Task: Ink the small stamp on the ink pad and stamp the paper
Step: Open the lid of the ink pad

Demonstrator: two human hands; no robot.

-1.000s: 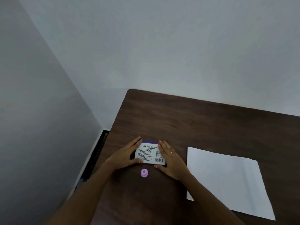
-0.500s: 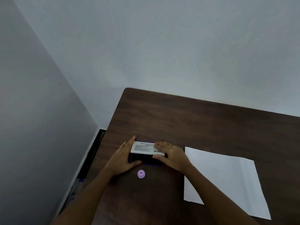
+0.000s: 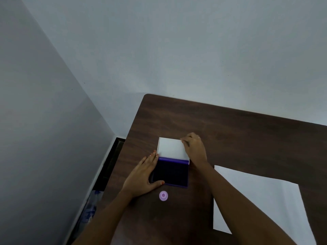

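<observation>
- A dark wooden table (image 3: 230, 135) stands in a corner of pale grey walls.
- The ink pad (image 3: 170, 172) lies open, its white lid (image 3: 171, 147) swung back.
- The left hand (image 3: 141, 175) lies flat, fingers together, steadying the pad's left side.
- The right hand (image 3: 194, 147) pinches the lid's far right corner.
- The small stamp (image 3: 163, 195), pink, sits just before the pad; the paper (image 3: 265, 200) lies to the right.

Right forearm covers part of the paper (image 3: 265, 200); its lower edge seems cropped.
</observation>
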